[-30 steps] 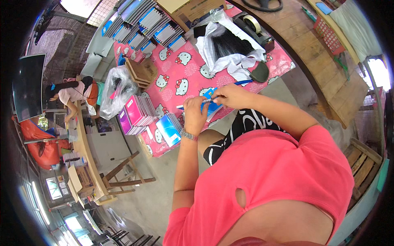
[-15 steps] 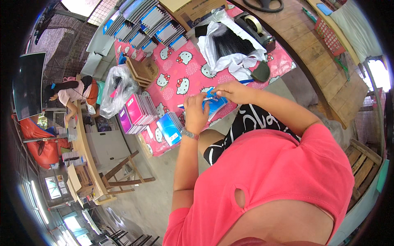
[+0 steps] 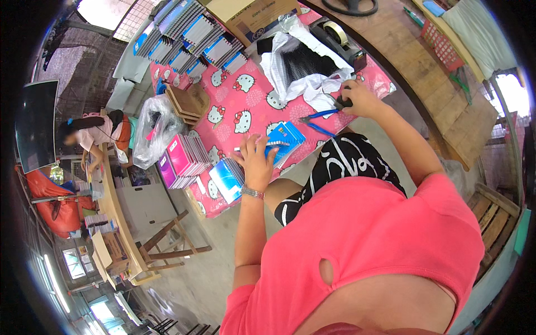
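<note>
The left hand [image 3: 255,162] lies with fingers spread on a blue notebook [image 3: 286,138] at the near edge of the table [image 3: 245,103] — a table under a pink cloth printed with white cartoon cats. The palm presses flat rather than gripping; the fingertips reach the notebook's near-left side, and a metal bracelet circles the wrist.

The right hand [image 3: 357,97] is out toward the table's right end, fingers curled around a small dark object [image 3: 341,103] (too small to tell what it is) just beside a white plastic bag [image 3: 301,70] that holds a mass of black binding coils. Between the two hands, along the near edge, lie blue-handled pliers [image 3: 318,116], touching neither hand.

At the near-left corner stands a pile of pink and purple notebooks [image 3: 181,159], with a further blue-covered one [image 3: 226,180] hanging over the edge just left of the left wrist. A clear plastic bag [image 3: 153,131] bulges at the left end, brown card sheets [image 3: 190,100] beside it. Rows of blue and white notebooks [image 3: 190,33] cover the far side, next to a cardboard box [image 3: 254,14]. A tape dispenser [image 3: 338,36] sits on the wooden bench [image 3: 424,78] beyond the right end.

Well apart, at a long wooden table on the left, another person [image 3: 92,134] bends over their own work.
</note>
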`<action>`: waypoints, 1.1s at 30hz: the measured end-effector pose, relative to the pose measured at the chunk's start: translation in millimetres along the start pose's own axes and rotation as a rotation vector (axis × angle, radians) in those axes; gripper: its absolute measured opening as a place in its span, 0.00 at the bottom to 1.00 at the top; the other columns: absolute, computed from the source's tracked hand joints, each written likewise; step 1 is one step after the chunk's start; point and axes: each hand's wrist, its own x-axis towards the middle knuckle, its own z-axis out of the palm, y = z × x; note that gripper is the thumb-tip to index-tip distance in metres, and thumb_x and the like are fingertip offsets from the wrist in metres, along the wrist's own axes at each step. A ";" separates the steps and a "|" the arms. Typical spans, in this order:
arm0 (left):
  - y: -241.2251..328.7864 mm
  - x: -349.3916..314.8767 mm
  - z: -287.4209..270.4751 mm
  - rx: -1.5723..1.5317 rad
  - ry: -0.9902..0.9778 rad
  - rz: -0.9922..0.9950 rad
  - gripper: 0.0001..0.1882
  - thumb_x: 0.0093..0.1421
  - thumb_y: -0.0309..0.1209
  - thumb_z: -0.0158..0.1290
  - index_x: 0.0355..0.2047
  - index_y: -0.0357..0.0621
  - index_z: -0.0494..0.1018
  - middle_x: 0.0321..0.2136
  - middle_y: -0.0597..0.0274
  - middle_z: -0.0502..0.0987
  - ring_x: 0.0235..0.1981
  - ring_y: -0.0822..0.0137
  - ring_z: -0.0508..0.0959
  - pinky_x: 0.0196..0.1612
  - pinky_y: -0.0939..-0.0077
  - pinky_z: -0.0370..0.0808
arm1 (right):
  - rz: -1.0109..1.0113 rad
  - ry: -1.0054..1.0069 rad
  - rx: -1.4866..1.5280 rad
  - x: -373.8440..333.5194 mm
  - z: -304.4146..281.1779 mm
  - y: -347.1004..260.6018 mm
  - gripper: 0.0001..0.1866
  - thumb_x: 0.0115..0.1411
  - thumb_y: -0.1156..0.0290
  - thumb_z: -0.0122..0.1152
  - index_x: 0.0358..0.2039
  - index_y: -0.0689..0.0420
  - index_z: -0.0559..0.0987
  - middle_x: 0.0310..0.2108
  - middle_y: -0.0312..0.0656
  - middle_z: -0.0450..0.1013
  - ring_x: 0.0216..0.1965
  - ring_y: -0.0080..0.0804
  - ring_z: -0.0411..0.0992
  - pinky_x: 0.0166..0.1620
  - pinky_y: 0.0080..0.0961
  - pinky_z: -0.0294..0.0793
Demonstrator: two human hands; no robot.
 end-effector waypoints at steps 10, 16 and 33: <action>10.7 13.1 10.0 -0.222 -0.030 -0.002 0.16 0.51 0.41 0.63 0.38 0.51 0.76 0.39 0.62 0.72 0.49 0.57 0.68 0.52 0.52 0.57 | -0.161 -0.591 1.085 71.9 26.7 -85.3 0.18 0.50 0.68 0.60 0.40 0.64 0.81 0.33 0.38 0.76 0.34 0.21 0.70 0.37 0.23 0.70; 9.8 15.7 4.8 -0.230 -0.005 0.034 0.15 0.49 0.37 0.64 0.36 0.49 0.75 0.39 0.63 0.72 0.44 0.56 0.67 0.49 0.59 0.60 | -0.225 -0.671 1.128 80.6 32.1 -91.6 0.13 0.52 0.63 0.62 0.30 0.60 0.83 0.25 0.32 0.74 0.25 0.19 0.66 0.28 0.19 0.64; 6.1 7.8 10.8 -0.215 0.020 -0.058 0.15 0.53 0.42 0.62 0.36 0.49 0.76 0.37 0.61 0.72 0.45 0.56 0.69 0.49 0.55 0.62 | -0.369 0.016 0.291 65.1 26.0 -123.2 0.18 0.58 0.54 0.58 0.38 0.56 0.82 0.46 0.45 0.73 0.50 0.45 0.69 0.52 0.41 0.66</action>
